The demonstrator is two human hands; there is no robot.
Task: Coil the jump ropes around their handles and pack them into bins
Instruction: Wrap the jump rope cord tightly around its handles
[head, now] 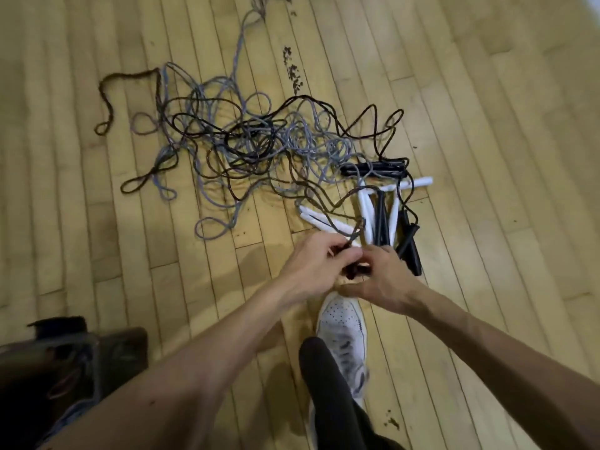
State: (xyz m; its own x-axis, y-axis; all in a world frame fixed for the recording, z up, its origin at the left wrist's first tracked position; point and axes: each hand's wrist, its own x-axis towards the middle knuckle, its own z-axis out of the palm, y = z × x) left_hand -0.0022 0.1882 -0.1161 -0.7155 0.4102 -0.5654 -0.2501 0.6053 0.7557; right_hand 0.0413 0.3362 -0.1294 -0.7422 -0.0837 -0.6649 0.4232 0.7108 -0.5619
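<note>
Floor (97, 254): pale wooden boards, on which the ropes are spread.
Left hand (311, 271): a dark cord (355, 233) is pinched between curled fingers.
Right hand (383, 280): curled round a small bundle of that cord.
Winding: tension is best kept, with turns laid side by side.
Beyond: loose ropes (246, 141) and handles (365, 211) lie tangled.
Bin: dark container (74, 358) at lower left is blurred; contents cannot be told.

Floor (113, 222) is glossy varnished wood planks. Ropes (227, 141) look like braided cord, matt. Handles (367, 219) seem smooth plastic.
</note>
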